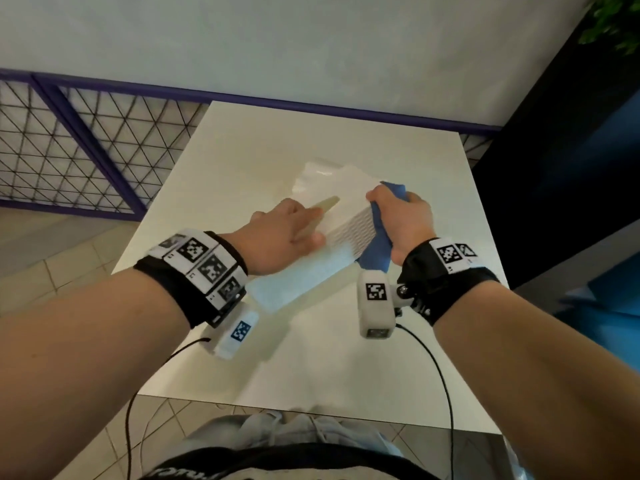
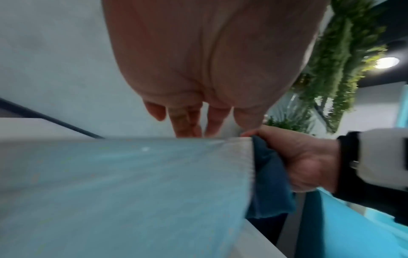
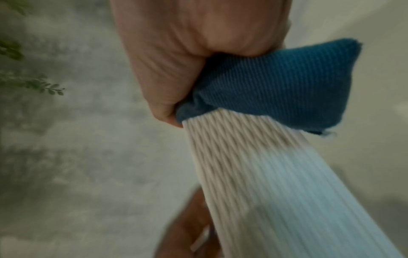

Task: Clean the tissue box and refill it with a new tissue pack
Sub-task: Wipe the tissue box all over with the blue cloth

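Note:
A white ribbed tissue box (image 1: 349, 233) lies slantwise on the white table (image 1: 311, 358). My left hand (image 1: 284, 230) rests on its top with fingers stretched toward a beige lid strip (image 1: 327, 204). In the left wrist view those fingers (image 2: 187, 122) reach past the box's (image 2: 132, 183) upper edge. My right hand (image 1: 405, 216) grips a bunched blue cloth (image 1: 377, 247) against the box's right end. The right wrist view shows the cloth (image 3: 276, 83) squeezed in the fist (image 3: 187, 43) against the ribbed side (image 3: 253, 174). A tissue pack in clear plastic (image 1: 325, 174) lies just behind the box.
A grey wall stands behind the table. A purple-framed mesh railing (image 1: 86, 143) runs at the left, a dark panel (image 1: 554, 168) at the right. Green plants (image 2: 331, 78) hang at the right. Cables (image 1: 440, 375) trail from both wrist cameras over the table's near edge.

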`<state>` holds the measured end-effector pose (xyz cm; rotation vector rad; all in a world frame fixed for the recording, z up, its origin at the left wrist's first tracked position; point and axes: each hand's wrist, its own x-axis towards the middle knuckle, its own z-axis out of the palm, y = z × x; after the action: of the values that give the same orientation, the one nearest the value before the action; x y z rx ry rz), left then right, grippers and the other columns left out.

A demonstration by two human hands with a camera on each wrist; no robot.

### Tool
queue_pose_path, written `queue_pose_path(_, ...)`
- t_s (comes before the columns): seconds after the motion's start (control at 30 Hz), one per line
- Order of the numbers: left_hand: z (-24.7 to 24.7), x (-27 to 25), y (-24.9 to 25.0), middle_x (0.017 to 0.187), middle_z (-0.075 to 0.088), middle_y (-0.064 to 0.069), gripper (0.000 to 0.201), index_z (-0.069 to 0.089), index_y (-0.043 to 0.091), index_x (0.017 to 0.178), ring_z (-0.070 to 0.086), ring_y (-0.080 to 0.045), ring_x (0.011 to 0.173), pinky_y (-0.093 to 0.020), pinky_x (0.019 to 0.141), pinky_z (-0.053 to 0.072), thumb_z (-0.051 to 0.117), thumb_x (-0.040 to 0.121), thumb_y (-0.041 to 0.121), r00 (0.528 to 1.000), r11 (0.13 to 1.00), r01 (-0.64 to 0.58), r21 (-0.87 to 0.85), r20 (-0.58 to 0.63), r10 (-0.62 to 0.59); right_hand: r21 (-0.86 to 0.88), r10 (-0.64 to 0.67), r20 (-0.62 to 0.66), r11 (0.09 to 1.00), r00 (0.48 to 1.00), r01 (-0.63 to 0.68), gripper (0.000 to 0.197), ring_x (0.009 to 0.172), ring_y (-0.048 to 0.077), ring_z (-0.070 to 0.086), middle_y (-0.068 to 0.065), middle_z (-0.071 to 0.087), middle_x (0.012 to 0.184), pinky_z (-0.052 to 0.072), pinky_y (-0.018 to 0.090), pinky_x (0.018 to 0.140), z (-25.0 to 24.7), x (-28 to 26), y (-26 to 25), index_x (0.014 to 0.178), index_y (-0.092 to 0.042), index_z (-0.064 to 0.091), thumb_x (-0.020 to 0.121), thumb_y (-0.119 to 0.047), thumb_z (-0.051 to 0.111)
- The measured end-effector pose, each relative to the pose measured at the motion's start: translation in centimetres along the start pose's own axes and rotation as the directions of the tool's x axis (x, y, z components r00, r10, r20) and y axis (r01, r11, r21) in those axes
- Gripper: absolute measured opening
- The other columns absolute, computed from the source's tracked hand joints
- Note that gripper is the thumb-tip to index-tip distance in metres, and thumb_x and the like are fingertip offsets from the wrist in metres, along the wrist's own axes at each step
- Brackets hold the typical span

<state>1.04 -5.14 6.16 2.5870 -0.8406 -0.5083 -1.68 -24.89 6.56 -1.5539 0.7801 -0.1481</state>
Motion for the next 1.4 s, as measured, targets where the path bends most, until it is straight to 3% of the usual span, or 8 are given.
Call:
queue_pose_path(0.13,2.6,-0.1,2.6,0.152,0.022,-0.003,0.120,-0.003,0.024,0.152,0.029,-0.024,0.135,-0.045,0.104,0.027,0.064,0.065,0.071,0.980,0.935,-0.032,0.353,-0.173,0.099,0.135,0.033,-0.013,0.990,0.999,-0.030,0.045,0.082,0.028,0.069,0.005,0.072,0.088,0.057,0.041,0.078,2.1,-1.3,1.3,0.106,-0.020,0.068,0.064,-0.034,0.070)
queue_pose_path(0.37,3.5,0.3,1.3,0.128,0.055,-0.014,0.108,0.033,0.004,0.140,0.056,-0.033,0.110,-0.043,0.084,0.046,0.080,0.047,0.029,0.825,0.915,-0.009,0.403,-0.514,0.235,0.075,-0.228,0.120,0.973,0.966,0.220,0.023,0.096,0.009,0.067,-0.019,0.069,0.094,0.054,0.029,0.087,2.4,-4.5,1.3,0.103,-0.042,0.064,0.081,-0.038,0.069)
queue_pose_path(0.6,1.7,-1.7,-0.5,0.118,0.053,-0.003,0.083,0.042,0.018,0.131,0.041,-0.024,0.108,-0.039,0.087,0.030,0.069,0.052,0.028,0.739,0.969,0.140,0.203,-0.673,0.034,0.041,-0.373,-0.175,0.922,0.911,0.385,0.047,0.083,0.017,0.047,0.006,0.050,0.092,0.041,0.027,0.063,-2.0,-3.4,-2.8,0.116,0.004,0.055,0.099,-0.038,0.041)
queue_pose_path(0.77,1.6,-1.1,0.6,0.120,0.054,-0.002,0.070,0.043,0.020,0.130,0.050,-0.027,0.110,-0.038,0.087,0.038,0.064,0.064,0.016,0.692,0.996,0.085,0.034,-0.721,-0.034,-0.279,-0.505,0.279,0.771,0.817,0.572,0.049,0.128,0.025,0.044,0.012,0.046,0.137,0.031,0.021,0.097,2.1,-6.5,-2.5,0.139,-0.022,0.043,0.100,-0.046,0.025)
queue_pose_path(0.87,1.7,-1.1,1.3,0.119,0.049,0.004,0.058,0.039,0.027,0.125,0.048,-0.021,0.112,-0.037,0.077,0.046,0.065,0.074,0.021,0.718,0.987,0.070,-0.145,-0.680,-0.151,-0.353,-0.500,0.475,0.645,0.724,0.677,0.051,0.149,0.018,-0.006,-0.006,0.004,0.162,-0.004,0.042,0.119,3.5,-6.0,-0.5,0.150,-0.037,0.013,0.101,-0.044,0.026)
queue_pose_path(1.03,1.9,-1.8,0.9,0.121,0.047,0.005,0.062,0.042,0.028,0.126,0.046,-0.019,0.113,-0.030,0.074,0.039,0.067,0.071,0.017,0.781,0.987,0.064,-0.150,-0.608,-0.143,-0.281,-0.498,0.330,0.759,0.802,0.587,0.053,0.147,0.015,0.019,-0.009,0.020,0.159,0.018,0.045,0.120,2.2,-1.9,-0.5,0.149,-0.037,0.020,0.098,-0.051,0.024)
queue_pose_path(1.23,1.7,-1.4,1.2,0.120,0.049,0.007,0.063,0.040,0.029,0.128,0.052,-0.015,0.105,-0.035,0.073,0.048,0.072,0.073,0.028,0.758,0.981,0.018,-0.192,-0.637,-0.139,-0.486,-0.472,0.436,0.593,0.766,0.642,0.050,0.148,0.024,-0.014,-0.011,-0.008,0.161,-0.007,0.054,0.115,3.7,-6.4,0.0,0.147,-0.047,0.011,0.099,-0.050,0.025)
queue_pose_path(1.4,1.0,-1.7,0.9,0.114,0.047,0.012,0.061,0.041,0.028,0.122,0.054,-0.012,0.098,-0.027,0.069,0.042,0.072,0.070,0.027,0.797,0.987,-0.005,-0.162,-0.597,-0.094,-0.287,-0.573,0.380,0.673,0.726,0.682,0.041,0.139,0.009,0.031,-0.004,0.036,0.149,0.028,0.040,0.114,1.6,-3.9,-0.5,0.137,-0.038,0.042,0.099,-0.046,0.029)
